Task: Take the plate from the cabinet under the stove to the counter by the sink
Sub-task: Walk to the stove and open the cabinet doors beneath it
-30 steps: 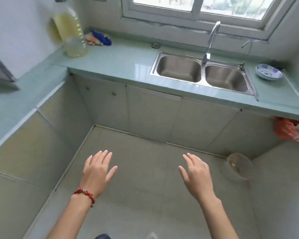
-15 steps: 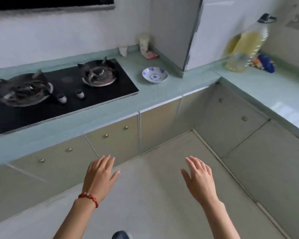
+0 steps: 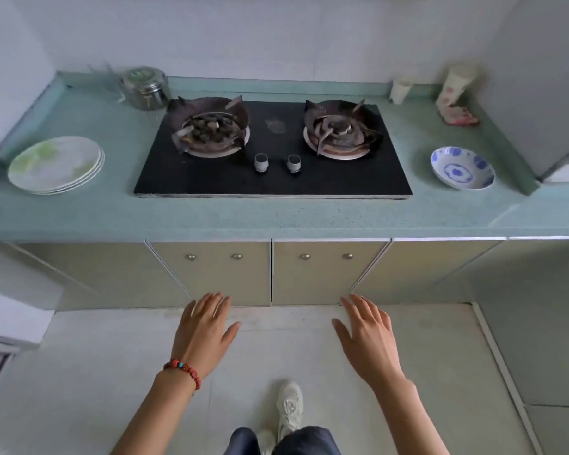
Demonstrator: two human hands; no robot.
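A black two-burner stove [image 3: 273,178] lies in the green counter [image 3: 211,218]. Under it are two beige cabinet doors, the left door [image 3: 217,274] and the right door [image 3: 322,274], both closed, each with two round knobs. What is inside the cabinet is hidden. My left hand [image 3: 204,333], with a red bead bracelet on the wrist, hovers palm down in front of the left door, fingers spread and holding nothing. My right hand [image 3: 365,336] hovers the same way in front of the right door. Neither hand touches a door.
A stack of white plates [image 3: 56,164] sits on the counter left of the stove, a blue-patterned bowl [image 3: 462,167] to its right. A steel lidded pot [image 3: 145,87] and a white cup [image 3: 400,89] stand at the back. My white shoe [image 3: 289,405] is on the tiled floor.
The view has swung left from the sink corner to face the stove squarely. Both hands stay spread and empty, now in front of the cabinet doors under the stove.
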